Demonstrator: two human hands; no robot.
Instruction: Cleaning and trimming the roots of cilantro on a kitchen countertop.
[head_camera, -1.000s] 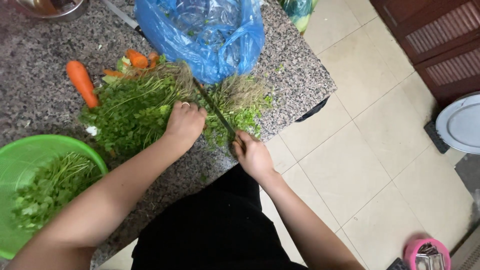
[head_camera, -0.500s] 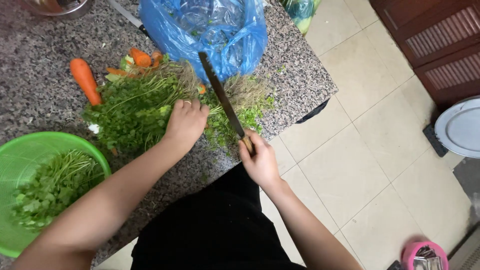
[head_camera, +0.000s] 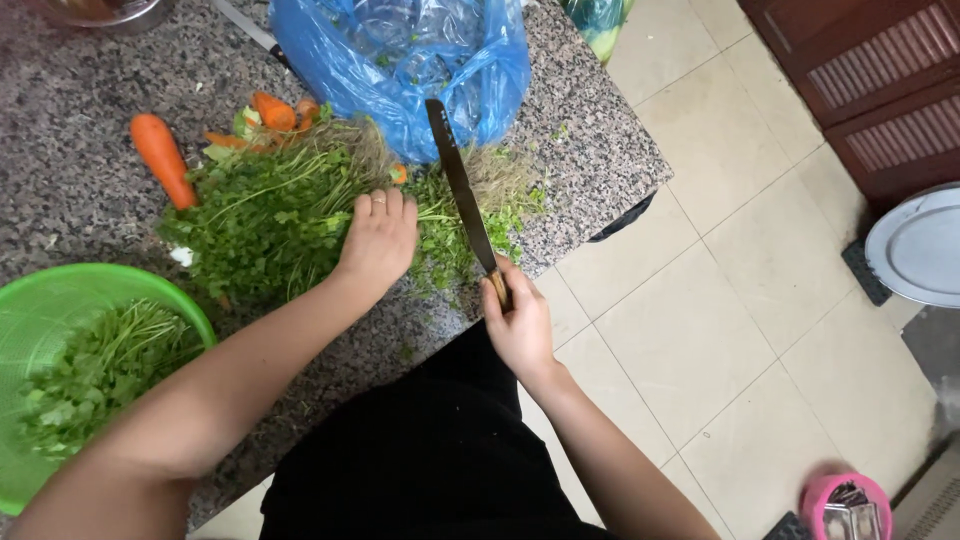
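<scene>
Herbs held down on a granite counter, knife raised above them.

A pile of leafy green herbs lies mid-counter, below a blue plastic bag and beside a green colander. The left hand presses flat on the herbs, fingers together; the right hand is clenched around the handle of a long knife, blade above the stems.

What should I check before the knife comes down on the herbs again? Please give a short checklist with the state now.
1. Right hand grips the knife handle: ok.
2. Left hand presses the herbs flat: ok.
3. Left fingers clear of the blade: ok, a gap shows.
4. Fingertips curled back: not ok, they lie flat.
5. Blue bag clear of the blade tip: not ok, the tip overlaps it.
6. Blade sharp: cannot tell.
</scene>
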